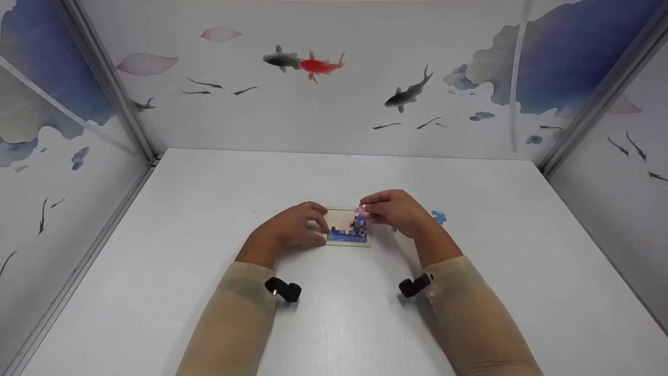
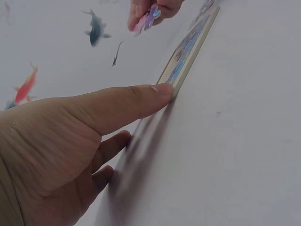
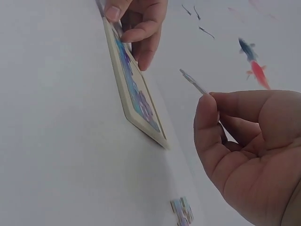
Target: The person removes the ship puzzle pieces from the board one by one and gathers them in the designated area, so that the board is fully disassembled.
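Observation:
On the white table, a small square wooden puzzle tray (image 1: 340, 218) has blue and purple pieces along its near and right sides, with bare wood at its upper left. My left hand (image 1: 295, 227) holds the tray's left side, thumb at the near corner (image 2: 164, 88) and fingers along the edge. Between thumb and forefinger, my right hand (image 1: 395, 211) pinches a pink and purple jigsaw piece (image 2: 149, 19). In the right wrist view that piece (image 3: 194, 82) is raised above the tray, seen edge-on.
A loose blue jigsaw piece (image 1: 439, 216) lies right of my right hand. Partly hidden below that hand is another small piece (image 1: 394, 228). White panels (image 1: 334, 115) painted with fish enclose the table (image 1: 334, 324) at the back and sides.

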`<state>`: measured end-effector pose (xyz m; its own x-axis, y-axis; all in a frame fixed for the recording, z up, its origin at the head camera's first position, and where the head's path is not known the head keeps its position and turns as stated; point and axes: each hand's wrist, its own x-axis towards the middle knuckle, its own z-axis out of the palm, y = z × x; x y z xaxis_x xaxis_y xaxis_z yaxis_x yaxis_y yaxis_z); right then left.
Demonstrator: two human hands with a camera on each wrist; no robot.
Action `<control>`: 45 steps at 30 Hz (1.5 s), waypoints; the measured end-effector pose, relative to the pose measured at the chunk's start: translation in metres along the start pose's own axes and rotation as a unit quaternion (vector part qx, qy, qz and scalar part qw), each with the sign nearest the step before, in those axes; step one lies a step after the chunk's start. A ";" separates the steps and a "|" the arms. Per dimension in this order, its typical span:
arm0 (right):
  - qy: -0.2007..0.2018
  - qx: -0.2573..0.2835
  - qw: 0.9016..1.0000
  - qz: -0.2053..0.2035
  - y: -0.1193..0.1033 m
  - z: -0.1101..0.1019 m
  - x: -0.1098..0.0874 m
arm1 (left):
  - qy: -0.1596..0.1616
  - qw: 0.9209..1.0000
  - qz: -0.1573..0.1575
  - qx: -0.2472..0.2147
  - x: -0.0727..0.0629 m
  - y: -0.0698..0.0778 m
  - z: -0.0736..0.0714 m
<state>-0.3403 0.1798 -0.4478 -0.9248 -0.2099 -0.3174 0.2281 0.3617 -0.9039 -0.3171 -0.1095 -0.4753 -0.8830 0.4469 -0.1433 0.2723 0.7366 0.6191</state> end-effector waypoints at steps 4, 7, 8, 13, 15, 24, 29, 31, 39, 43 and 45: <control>-0.002 0.002 1.000 0.000 0.004 -0.015 -0.008 | 0.001 1.000 0.001 -0.003 0.000 0.000 0.000; 0.004 0.006 1.000 0.004 0.007 -0.026 -0.013 | 0.003 1.000 0.000 -0.005 -0.001 0.001 0.000; 0.005 0.007 1.000 0.005 0.009 -0.030 -0.015 | 0.003 1.000 -0.001 -0.007 -0.001 0.001 -0.001; 0.012 0.013 1.000 0.017 0.016 -0.049 -0.023 | 0.002 1.000 -0.007 -0.012 -0.002 0.003 -0.001; 0.013 0.013 1.000 0.022 0.020 -0.057 -0.026 | 0.002 1.000 -0.007 -0.012 -0.002 0.004 0.000; 0.018 0.006 0.999 0.034 0.044 -0.100 -0.041 | 0.008 1.000 -0.017 -0.014 0.001 0.002 0.003; 0.030 -0.005 0.998 0.048 0.054 -0.114 -0.044 | 0.009 1.000 -0.018 -0.011 0.001 0.001 0.002; 0.031 -0.010 0.998 0.050 0.057 -0.116 -0.045 | 0.008 1.000 -0.016 -0.009 0.001 0.001 0.002; 0.040 -0.039 0.997 0.062 0.066 -0.113 -0.041 | 0.003 1.000 -0.008 -0.008 -0.001 0.001 0.002; 0.056 -0.040 0.994 0.080 0.066 -0.110 -0.038 | 0.002 1.000 -0.009 -0.007 -0.001 0.001 0.001; 0.062 -0.045 0.993 0.086 0.065 -0.108 -0.038 | 0.002 1.000 -0.012 -0.008 -0.002 0.001 0.001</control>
<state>-0.3237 0.3098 -0.4637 -0.9065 -0.0264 -0.4214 0.3624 0.4635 -0.8086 -0.3152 -0.1093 -0.4755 -0.8909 0.4271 -0.1546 0.2455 0.7391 0.6273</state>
